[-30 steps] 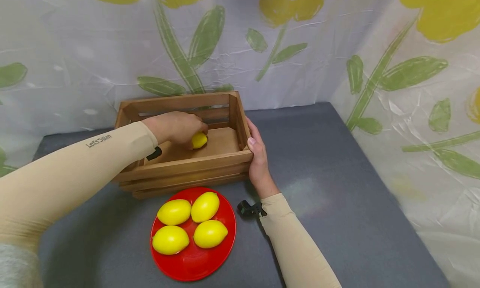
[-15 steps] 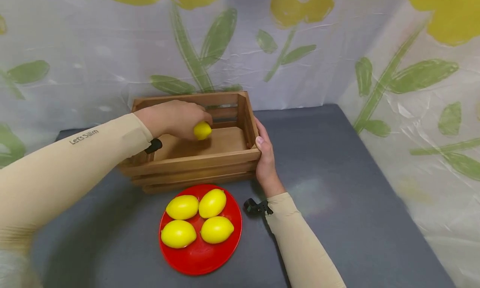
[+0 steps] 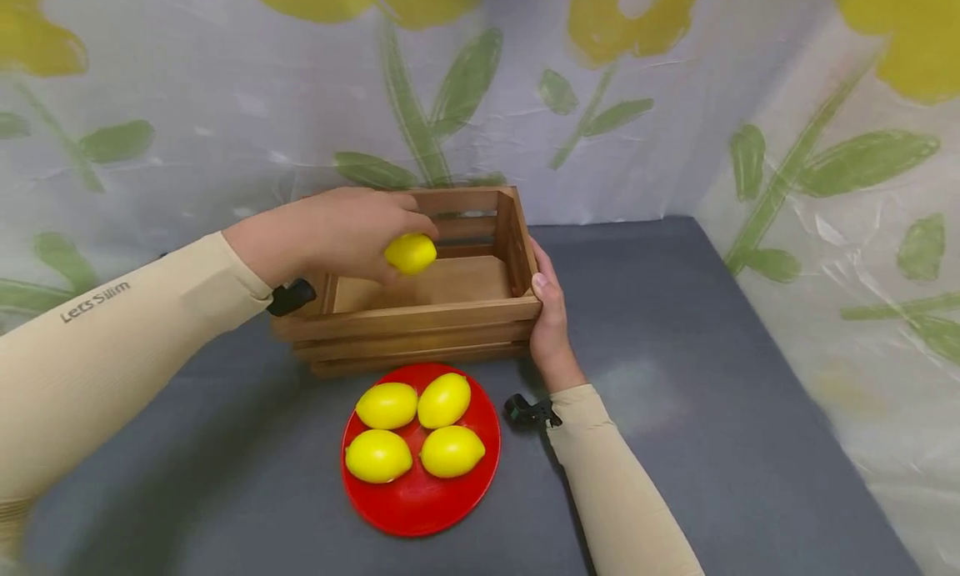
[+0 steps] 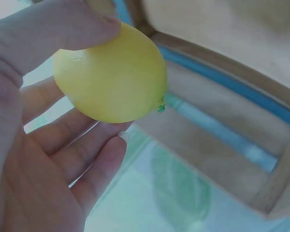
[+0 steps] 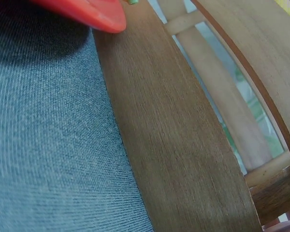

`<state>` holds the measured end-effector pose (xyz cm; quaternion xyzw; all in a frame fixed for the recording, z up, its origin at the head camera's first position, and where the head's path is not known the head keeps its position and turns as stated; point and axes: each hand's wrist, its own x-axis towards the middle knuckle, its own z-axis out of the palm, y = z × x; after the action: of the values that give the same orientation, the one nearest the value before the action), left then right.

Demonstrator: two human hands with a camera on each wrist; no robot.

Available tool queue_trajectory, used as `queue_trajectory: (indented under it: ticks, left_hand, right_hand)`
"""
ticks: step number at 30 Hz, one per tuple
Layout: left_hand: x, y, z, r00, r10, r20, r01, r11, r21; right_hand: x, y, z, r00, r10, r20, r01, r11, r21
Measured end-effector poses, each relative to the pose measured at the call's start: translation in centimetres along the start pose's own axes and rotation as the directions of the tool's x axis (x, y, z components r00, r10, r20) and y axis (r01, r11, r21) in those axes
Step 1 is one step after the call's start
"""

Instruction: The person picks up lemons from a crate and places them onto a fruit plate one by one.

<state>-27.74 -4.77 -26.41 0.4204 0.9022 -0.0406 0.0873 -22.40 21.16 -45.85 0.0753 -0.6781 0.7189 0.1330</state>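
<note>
My left hand [image 3: 330, 232] pinches a glossy yellow lemon [image 3: 412, 253] above the wooden slatted crate [image 3: 420, 321]. In the left wrist view, the thumb lies over the lemon [image 4: 116, 79] and fingers show beneath it, with its green stem end pointing away from the palm. My right hand [image 3: 553, 326] rests against the crate's right end, thumb at the top corner and fingers along the outer side. Its fingers barely show at the lower right of the right wrist view, beside the crate's long side board [image 5: 159, 116]. The left part of the crate is hidden behind my left hand.
In front of the crate, a red plate [image 3: 420, 509] bears several yellow lemons [image 3: 452, 452]. Both stand on a dark grey tabletop [image 3: 675, 443]. A curtain [image 3: 315, 101] with painted flowers hangs behind the crate and along the right side.
My left hand has lifted the lemon up from the crate's floor. The right hand has kept its place on the crate. The whole head view has shifted, moving the scene rightward in it.
</note>
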Motion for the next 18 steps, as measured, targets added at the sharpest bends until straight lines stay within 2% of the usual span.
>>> queue_trajectory:
  ticks: [5, 9, 14, 18]
  left_hand:
    - [-2.7, 1.9, -1.8, 0.999, -0.001, -0.04, 0.001, 1.0, 0.009]
    - [-4.6, 3.5, -2.5, 0.997, 0.017, -0.074, -0.016, 1.0, 0.008]
    - [-6.9, 5.8, -1.9, 0.992, 0.06, -0.113, -0.057, 0.998, 0.031]
    - [-8.5, 7.6, -0.6, 0.992, 0.095, -0.088, -0.092, 0.995, 0.032]
  right_hand:
    - [-0.2, 0.0, -0.2, 1.0, -0.003, 0.002, 0.003, 1.0, 0.014]
    - [-0.2, 0.1, -0.4, 1.0, -0.008, -0.003, 0.008, 1.0, 0.025]
    - [-0.1, 0.1, -0.2, 1.0, 0.003, -0.002, -0.003, 0.999, 0.035]
    - [0.0, 0.1, 0.1, 1.0, 0.008, 0.005, -0.008, 0.999, 0.045]
